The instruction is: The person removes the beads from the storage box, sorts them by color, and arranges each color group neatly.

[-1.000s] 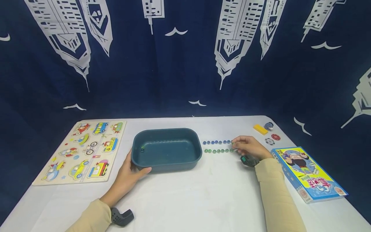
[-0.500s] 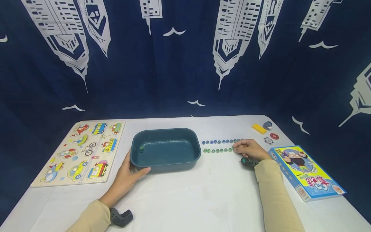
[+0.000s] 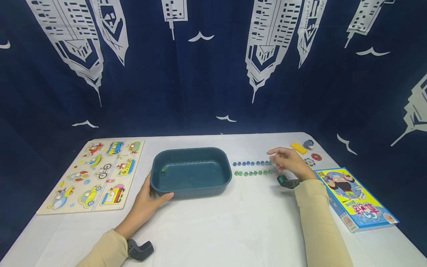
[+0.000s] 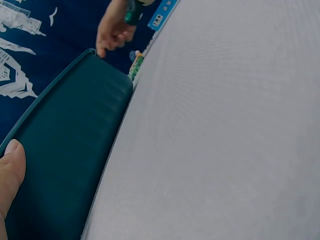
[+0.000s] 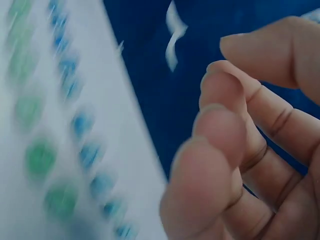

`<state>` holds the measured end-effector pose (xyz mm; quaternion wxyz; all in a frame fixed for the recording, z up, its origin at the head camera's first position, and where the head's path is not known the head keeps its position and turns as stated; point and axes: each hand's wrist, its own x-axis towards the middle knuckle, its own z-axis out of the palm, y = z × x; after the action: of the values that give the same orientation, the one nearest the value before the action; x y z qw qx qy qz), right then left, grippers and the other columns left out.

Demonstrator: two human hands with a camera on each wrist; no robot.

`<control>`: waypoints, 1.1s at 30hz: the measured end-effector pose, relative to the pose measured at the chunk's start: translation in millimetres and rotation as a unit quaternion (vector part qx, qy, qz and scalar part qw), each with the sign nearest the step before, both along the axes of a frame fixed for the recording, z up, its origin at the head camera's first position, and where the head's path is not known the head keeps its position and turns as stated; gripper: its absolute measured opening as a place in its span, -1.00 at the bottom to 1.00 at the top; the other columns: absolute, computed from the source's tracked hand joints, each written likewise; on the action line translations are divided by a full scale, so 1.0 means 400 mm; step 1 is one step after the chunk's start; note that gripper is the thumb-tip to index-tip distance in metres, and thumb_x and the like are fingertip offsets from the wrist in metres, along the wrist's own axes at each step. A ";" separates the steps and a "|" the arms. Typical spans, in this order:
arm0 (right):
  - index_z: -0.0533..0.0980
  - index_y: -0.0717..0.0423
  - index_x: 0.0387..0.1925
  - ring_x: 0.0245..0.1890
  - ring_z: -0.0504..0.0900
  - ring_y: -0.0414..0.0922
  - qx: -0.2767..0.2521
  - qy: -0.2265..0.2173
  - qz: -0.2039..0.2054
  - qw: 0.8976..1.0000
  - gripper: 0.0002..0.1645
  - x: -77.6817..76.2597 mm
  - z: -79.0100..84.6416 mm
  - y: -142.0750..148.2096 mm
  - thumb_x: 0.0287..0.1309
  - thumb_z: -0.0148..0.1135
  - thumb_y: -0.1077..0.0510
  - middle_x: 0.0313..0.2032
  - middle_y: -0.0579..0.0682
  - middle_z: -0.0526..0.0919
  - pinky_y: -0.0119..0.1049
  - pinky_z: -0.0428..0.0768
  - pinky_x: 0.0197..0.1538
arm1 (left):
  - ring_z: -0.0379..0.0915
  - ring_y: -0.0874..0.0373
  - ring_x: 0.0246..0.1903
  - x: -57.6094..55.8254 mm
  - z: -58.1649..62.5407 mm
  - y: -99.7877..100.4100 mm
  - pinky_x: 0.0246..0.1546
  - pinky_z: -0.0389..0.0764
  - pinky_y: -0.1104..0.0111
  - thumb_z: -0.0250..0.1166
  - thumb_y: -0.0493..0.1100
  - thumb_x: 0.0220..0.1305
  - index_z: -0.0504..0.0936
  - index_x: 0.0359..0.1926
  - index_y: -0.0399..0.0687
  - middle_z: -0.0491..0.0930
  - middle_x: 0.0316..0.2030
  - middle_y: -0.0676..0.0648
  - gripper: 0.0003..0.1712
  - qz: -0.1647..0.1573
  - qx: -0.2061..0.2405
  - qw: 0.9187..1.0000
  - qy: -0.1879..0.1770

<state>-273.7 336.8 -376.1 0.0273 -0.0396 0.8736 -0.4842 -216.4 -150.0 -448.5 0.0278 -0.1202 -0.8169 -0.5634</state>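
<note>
A dark teal tub (image 3: pixel 197 191) stands on the white table, with a green marble (image 3: pixel 163 171) inside near its left end. My left hand (image 3: pixel 146 202) holds the tub's near left corner, thumb along the front wall and fingers at the left side; most of those fingers are hidden. To the tub's right lie a row of blue marbles (image 3: pixel 252 163) and, nearer me, a row of green marbles (image 3: pixel 250 173). My right hand (image 3: pixel 290 161) is over the right end of the rows, fingers loosely bent and apart, with nothing between thumb and fingertips in the right wrist view.
A wooden picture puzzle board (image 3: pixel 96 174) lies at the left. On the right are a boxed game (image 3: pixel 357 198), a yellow block (image 3: pixel 298 148), a small blue-grey object (image 3: pixel 308 144), a red chip (image 3: pixel 316 157) and a dark-and-white chip (image 3: pixel 310 162). A navy curtain (image 3: pixel 200 92) hangs behind the table.
My right hand has let go of a green marble at the right end of the green row, then risen slightly with its fingers spread. The left hand and tub stay put.
</note>
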 end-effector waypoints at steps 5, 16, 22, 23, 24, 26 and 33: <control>0.53 0.18 0.11 -0.45 0.55 -0.09 -0.015 0.041 0.051 0.998 -0.65 0.001 0.062 -0.068 0.36 0.19 0.13 -0.26 0.10 0.64 -0.27 0.65 -0.29 | -0.27 -0.21 0.53 0.000 -0.002 0.000 0.49 -0.04 -0.08 0.48 -0.02 0.18 -0.22 0.59 -0.11 -0.18 0.56 -0.23 0.25 0.004 0.000 1.000 0.004; 0.58 0.20 0.03 -0.48 0.51 -0.10 -0.086 0.059 0.192 0.976 -0.72 -0.061 0.133 -0.284 0.33 0.23 0.21 -0.33 0.14 0.59 -0.30 0.65 -0.36 | -0.25 -0.22 0.53 -0.002 -0.004 -0.002 0.48 -0.01 -0.09 0.49 -0.03 0.16 -0.21 0.58 -0.15 -0.17 0.56 -0.24 0.25 0.011 -0.002 1.000 0.008; 0.59 0.23 0.07 -0.44 0.54 -0.06 -0.037 0.032 0.274 0.960 -0.67 -0.117 0.126 -0.415 0.34 0.24 0.18 -0.24 0.33 0.61 -0.21 0.66 -0.36 | -0.25 -0.19 0.53 -0.005 -0.003 0.002 0.49 -0.02 -0.06 0.50 -0.04 0.15 -0.18 0.58 -0.15 -0.15 0.56 -0.23 0.24 0.007 0.005 1.000 0.010; 0.59 0.23 0.08 -0.44 0.55 -0.06 -0.027 0.027 0.287 0.957 -0.67 -0.127 0.122 -0.435 0.34 0.23 0.18 -0.21 0.33 0.62 -0.21 0.66 -0.35 | -0.25 -0.17 0.53 -0.005 -0.004 0.003 0.50 -0.02 -0.05 0.50 -0.04 0.15 -0.18 0.58 -0.14 -0.14 0.56 -0.22 0.24 0.006 0.008 1.000 0.009; 0.58 0.25 0.09 -0.44 0.56 -0.07 -0.019 0.020 0.300 0.954 -0.66 -0.136 0.118 -0.456 0.35 0.22 0.19 -0.19 0.33 0.63 -0.22 0.66 -0.35 | -0.26 -0.17 0.53 -0.005 -0.004 0.002 0.50 -0.03 -0.05 0.50 -0.04 0.15 -0.17 0.58 -0.14 -0.14 0.56 -0.21 0.24 0.005 0.009 1.000 0.009; 0.57 0.28 0.11 -0.44 0.56 -0.07 -0.006 0.006 0.326 0.945 -0.65 -0.153 0.109 -0.495 0.37 0.18 0.21 -0.15 0.36 0.63 -0.23 0.66 -0.33 | -0.26 -0.17 0.53 -0.006 -0.006 0.001 0.50 -0.04 -0.07 0.50 -0.04 0.16 -0.17 0.58 -0.13 -0.13 0.56 -0.21 0.23 0.002 0.010 1.000 0.011; 0.51 0.29 0.21 -0.44 0.58 -0.09 0.038 -0.043 0.380 0.923 -0.58 -0.194 0.073 -0.617 0.37 0.11 0.28 -0.04 0.35 0.65 -0.25 0.66 -0.34 | -0.26 -0.18 0.53 -0.007 -0.006 -0.002 0.49 -0.04 -0.07 0.49 -0.02 0.17 -0.18 0.58 -0.13 -0.14 0.56 -0.22 0.23 0.003 0.006 1.000 0.006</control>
<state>-351.2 90.2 -347.1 0.2483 -0.3465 0.8088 -0.4051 -219.2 -150.9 -450.9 0.0352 -0.1215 -0.8138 -0.5671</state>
